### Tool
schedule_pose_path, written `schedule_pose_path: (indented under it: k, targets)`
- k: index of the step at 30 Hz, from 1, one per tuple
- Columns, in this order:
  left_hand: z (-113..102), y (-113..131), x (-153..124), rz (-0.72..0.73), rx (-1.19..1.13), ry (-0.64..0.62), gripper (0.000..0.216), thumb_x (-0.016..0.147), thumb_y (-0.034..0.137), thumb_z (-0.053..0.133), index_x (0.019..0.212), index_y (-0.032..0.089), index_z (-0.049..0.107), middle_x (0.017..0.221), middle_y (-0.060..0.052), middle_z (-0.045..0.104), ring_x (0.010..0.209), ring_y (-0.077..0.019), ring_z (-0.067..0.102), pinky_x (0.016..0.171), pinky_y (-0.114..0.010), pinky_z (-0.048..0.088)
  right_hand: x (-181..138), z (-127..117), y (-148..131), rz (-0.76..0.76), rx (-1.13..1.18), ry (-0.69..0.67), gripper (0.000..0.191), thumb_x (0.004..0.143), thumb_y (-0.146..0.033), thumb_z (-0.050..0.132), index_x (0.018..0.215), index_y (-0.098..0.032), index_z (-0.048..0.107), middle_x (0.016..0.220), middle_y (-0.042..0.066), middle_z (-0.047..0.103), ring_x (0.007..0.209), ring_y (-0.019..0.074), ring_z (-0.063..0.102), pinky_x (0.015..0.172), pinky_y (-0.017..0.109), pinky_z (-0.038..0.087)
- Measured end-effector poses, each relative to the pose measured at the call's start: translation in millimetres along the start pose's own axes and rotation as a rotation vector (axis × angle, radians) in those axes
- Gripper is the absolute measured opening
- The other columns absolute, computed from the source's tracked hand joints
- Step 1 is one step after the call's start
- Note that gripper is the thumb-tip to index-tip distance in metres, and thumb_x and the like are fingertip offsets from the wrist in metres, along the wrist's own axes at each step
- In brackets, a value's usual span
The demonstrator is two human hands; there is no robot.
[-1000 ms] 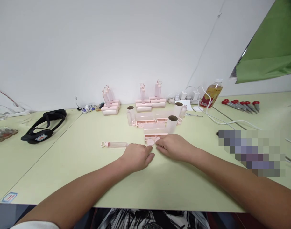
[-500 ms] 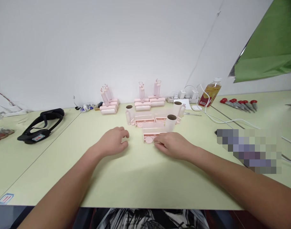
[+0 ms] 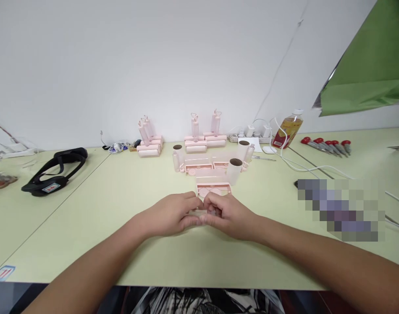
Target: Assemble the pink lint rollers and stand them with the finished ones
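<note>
My left hand [image 3: 173,216] and my right hand [image 3: 232,216] meet at the middle of the pale green table [image 3: 127,192], fingertips touching. Both are closed on a pale, see-through pink handle [image 3: 199,212]; only a short stretch of it shows between the fingers. Just beyond the hands lies a flat pink case part [image 3: 213,190] with round shapes in it. A white roll with a cardboard core [image 3: 234,171] stands upright right behind that case.
More pink cases, rolls and handles [image 3: 199,163] lie further back, with stacked pink rollers [image 3: 150,147] by the wall. A black headset [image 3: 55,172] is at the left. A bottle [image 3: 289,127], red-handled screwdrivers [image 3: 327,145] and white cables [image 3: 304,165] are at the right.
My left hand went left to the pink handle lying on the table, took it and brought it to the middle. My right hand drew back from the pink case to meet it.
</note>
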State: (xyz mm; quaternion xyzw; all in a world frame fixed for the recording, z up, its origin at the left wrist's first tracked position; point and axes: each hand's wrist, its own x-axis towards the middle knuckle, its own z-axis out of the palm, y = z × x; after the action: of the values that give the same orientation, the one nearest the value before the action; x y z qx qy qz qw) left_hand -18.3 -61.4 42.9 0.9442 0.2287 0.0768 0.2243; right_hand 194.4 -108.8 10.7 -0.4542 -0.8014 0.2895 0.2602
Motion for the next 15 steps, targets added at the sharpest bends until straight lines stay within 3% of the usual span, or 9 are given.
schedule_pose_path:
  k: [5, 10, 12, 15]
  targets:
    - [5, -7, 3, -0.096, 0.101, 0.103, 0.031, 0.091, 0.047, 0.048, 0.105, 0.021, 0.058, 0.096, -0.004, 0.063, 0.081, -0.0179, 0.058, 0.066, -0.026, 0.041, 2, 0, 5, 0.003, 0.096, 0.185, 0.019, 0.082, -0.034, 0.063, 0.079, -0.019, 0.052, 0.061, -0.005, 0.046, 0.054, 0.0090, 0.040, 0.051, 0.021, 0.031]
    - [-1, -15, 4, -0.268, 0.128, 0.160, 0.038, 0.091, 0.054, 0.044, 0.094, 0.020, 0.059, 0.081, -0.002, 0.064, 0.069, -0.0176, 0.056, 0.059, -0.026, 0.037, 3, -5, 8, 0.040, 0.445, 0.431, 0.021, 0.080, -0.036, 0.065, 0.082, -0.020, 0.052, 0.065, -0.004, 0.046, 0.054, 0.0091, 0.042, 0.049, 0.022, 0.036]
    - [1, -13, 4, -0.270, 0.118, 0.188, 0.038, 0.092, 0.053, 0.040, 0.092, 0.019, 0.057, 0.080, -0.002, 0.063, 0.068, -0.0172, 0.056, 0.058, -0.026, 0.036, 3, -5, 10, 0.022, 0.630, 0.366, 0.028, 0.079, -0.041, 0.067, 0.091, -0.020, 0.053, 0.065, -0.005, 0.046, 0.050, 0.0087, 0.043, 0.047, 0.022, 0.038]
    - [11, -7, 5, -0.220, 0.089, 0.222, 0.041, 0.093, 0.054, 0.036, 0.088, 0.018, 0.055, 0.077, -0.002, 0.062, 0.065, -0.0161, 0.054, 0.057, -0.026, 0.034, 4, -2, 13, -0.015, 0.803, 0.144, 0.045, 0.076, -0.047, 0.071, 0.107, -0.019, 0.054, 0.061, -0.006, 0.047, 0.047, 0.0087, 0.044, 0.045, 0.023, 0.040]
